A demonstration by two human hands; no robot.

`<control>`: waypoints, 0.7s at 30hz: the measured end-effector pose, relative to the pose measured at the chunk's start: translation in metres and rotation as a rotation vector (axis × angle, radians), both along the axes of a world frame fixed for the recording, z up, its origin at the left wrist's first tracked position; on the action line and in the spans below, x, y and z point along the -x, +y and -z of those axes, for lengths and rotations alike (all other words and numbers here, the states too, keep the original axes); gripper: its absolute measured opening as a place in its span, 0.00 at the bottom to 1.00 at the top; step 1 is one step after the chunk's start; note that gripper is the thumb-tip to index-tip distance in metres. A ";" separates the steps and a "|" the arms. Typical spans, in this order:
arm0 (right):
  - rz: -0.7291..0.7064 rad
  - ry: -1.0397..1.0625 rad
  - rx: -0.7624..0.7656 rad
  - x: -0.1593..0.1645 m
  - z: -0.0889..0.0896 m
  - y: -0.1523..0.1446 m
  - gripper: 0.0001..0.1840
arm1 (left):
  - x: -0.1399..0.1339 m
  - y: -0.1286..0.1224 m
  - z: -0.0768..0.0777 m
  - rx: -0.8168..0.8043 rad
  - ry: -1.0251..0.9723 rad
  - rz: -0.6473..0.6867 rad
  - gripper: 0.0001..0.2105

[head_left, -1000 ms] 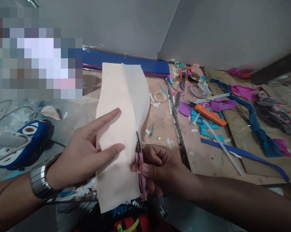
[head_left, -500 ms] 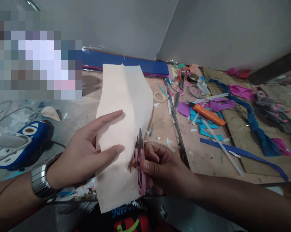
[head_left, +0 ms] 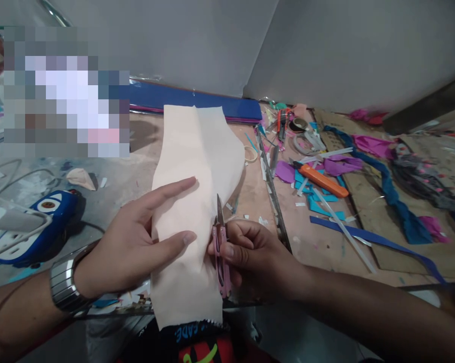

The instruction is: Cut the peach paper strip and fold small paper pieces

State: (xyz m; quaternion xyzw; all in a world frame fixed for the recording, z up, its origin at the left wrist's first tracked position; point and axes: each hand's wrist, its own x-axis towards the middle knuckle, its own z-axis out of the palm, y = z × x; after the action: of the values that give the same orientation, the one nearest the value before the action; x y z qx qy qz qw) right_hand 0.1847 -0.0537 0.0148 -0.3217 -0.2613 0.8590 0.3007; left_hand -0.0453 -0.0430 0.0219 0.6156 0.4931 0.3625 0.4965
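Note:
A pale cream sheet (head_left: 185, 156) of paper- or cloth-like material, with a lengthwise crease, is held over the table's front edge. My left hand (head_left: 136, 232) is at its left side, thumb and forefinger stretched over the top; the other fingers are hidden, seemingly beneath it. In my right hand (head_left: 250, 252) is a pair of pink-handled thread snips (head_left: 220, 262), gripped between thumb and fingers. Their blades point away from me at the sheet's right edge, slightly apart, one partly over the material.
To the right lie an orange cutter (head_left: 324, 180), tape rolls (head_left: 305, 142), a blue strip (head_left: 382, 247) and coloured scraps. A blue-and-white power strip (head_left: 42, 222) with cables stands left. Blue folded material (head_left: 227, 103) lies along the back wall.
The snips have shifted slightly and their blades sit closer together. The sheet's right edge bulges out a little further, now partly covering the tape ring. My left hand keeps its pose.

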 end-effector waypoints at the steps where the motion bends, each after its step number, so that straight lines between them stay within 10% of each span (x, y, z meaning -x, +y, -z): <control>1: 0.002 0.006 0.002 0.000 0.001 0.000 0.33 | 0.000 0.000 0.000 -0.004 0.002 0.000 0.32; 7: 0.000 -0.006 -0.020 -0.002 0.005 0.000 0.32 | -0.001 0.003 -0.004 0.041 -0.087 -0.054 0.33; 15: 0.035 0.023 -0.002 -0.004 -0.002 0.002 0.31 | 0.000 0.007 -0.017 0.584 -0.537 0.030 0.34; 21: 0.066 0.052 0.011 -0.003 0.003 0.002 0.29 | 0.001 0.007 -0.006 0.443 -0.384 0.076 0.31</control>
State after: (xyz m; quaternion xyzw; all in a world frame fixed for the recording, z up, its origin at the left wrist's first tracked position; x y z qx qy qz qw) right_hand 0.1880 -0.0518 0.0119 -0.3093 -0.2376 0.8582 0.3338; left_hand -0.0462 -0.0361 0.0282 0.4302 0.4341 0.3370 0.7162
